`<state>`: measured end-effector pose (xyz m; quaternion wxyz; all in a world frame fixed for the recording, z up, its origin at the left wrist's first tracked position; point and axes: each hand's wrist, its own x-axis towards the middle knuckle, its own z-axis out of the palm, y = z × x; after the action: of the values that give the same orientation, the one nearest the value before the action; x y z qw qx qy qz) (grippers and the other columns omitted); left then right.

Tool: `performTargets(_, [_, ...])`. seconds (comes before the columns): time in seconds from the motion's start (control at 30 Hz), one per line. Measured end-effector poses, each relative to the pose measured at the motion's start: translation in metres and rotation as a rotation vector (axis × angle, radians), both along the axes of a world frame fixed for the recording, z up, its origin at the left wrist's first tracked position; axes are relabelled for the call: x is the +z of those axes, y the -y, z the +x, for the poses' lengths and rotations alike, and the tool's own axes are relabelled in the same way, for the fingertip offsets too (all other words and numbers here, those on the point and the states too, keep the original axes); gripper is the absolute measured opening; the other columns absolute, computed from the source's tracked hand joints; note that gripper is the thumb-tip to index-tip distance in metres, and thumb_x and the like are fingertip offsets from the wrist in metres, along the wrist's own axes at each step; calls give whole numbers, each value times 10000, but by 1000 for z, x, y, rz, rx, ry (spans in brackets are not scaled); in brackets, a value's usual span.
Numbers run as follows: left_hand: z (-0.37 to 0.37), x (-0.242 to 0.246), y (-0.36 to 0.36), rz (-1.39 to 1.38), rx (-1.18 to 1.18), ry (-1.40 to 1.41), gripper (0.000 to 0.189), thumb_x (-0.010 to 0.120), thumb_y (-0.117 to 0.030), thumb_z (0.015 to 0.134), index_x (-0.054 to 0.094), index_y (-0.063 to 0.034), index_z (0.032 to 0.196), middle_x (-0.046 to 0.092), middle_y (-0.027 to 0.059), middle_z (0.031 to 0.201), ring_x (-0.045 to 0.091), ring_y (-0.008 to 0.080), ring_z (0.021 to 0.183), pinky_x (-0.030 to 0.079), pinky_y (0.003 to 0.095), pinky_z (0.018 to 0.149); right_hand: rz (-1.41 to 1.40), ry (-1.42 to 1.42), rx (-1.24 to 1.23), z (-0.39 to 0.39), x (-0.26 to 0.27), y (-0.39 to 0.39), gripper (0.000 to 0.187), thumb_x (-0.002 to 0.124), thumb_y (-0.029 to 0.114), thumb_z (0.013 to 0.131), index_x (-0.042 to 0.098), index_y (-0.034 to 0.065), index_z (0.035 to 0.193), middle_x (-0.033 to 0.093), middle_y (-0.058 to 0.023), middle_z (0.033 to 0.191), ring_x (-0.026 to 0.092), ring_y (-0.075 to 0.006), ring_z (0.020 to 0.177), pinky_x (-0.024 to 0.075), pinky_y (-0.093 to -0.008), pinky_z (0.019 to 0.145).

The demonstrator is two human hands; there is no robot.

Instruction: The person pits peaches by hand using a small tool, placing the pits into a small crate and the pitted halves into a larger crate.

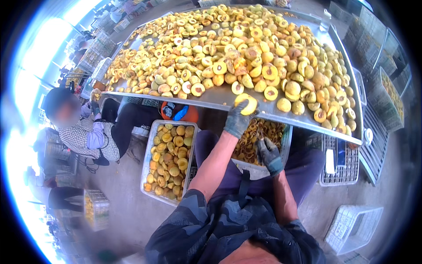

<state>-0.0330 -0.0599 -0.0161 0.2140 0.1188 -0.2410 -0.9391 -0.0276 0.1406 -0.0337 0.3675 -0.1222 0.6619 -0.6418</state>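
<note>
My left hand [239,120], in a dark work glove, holds a halved yellow fruit [248,105] at the near edge of a metal table [211,99]. Halved fruits [230,62], many with brown pits or hollows, are heaped on that table. Lower and to the right, my right hand [268,153], gloved too, has its fingers closed around a small thin tool, mostly hidden. Beneath both hands a crate of brown pits and scraps [257,138] stands between my knees. Left of my legs is a white crate [145,171] filled with halved fruits.
A person [102,132] sits at the table's left end. An orange bucket [191,115] is under the edge. On the right, a phone [330,161] lies on an upturned crate [339,179]. A white crate [361,227] rests on the floor. A bottle [325,21] stands at the table's far right.
</note>
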Motion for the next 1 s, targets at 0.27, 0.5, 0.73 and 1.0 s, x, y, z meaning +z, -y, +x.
performTargets(0.27, [58, 32, -39, -25, 167, 1, 420, 429, -404, 1028, 568, -56, 1217, 650, 143, 1151, 633, 303, 1094, 542, 493, 926, 25, -589, 67, 3, 46, 16, 292, 565, 256, 1005, 551, -13, 893, 544, -185, 671, 557, -244, 585, 451, -376, 578])
performTargets(0.5, [59, 34, -58, -165, 237, 28, 361, 421, -298, 1041, 560, -23, 1229, 641, 134, 1135, 637, 248, 1049, 548, 387, 899, 94, -594, 52, 5, 55, 27, 329, 591, 335, 978, 611, 7, 960, 639, -278, 808, 654, -433, 775, 485, -467, 649])
performTargets(0.73, [53, 38, -66, -197, 376, 215, 354, 434, -290, 1028, 620, -9, 1136, 662, 113, 1076, 660, 207, 957, 544, 338, 881, 29, -543, -33, 16, 52, 33, 301, 564, 273, 1012, 627, -18, 1052, 663, -210, 768, 656, -217, 678, 501, -380, 639])
performTargets(1.0, [50, 28, -70, -463, 497, 328, 359, 450, -262, 1027, 672, 21, 1037, 691, 96, 1019, 657, 162, 931, 531, 291, 841, 12, -546, 74, 16, 55, 25, 312, 547, 278, 1024, 616, -26, 1032, 652, -174, 719, 610, -186, 633, 488, -367, 614])
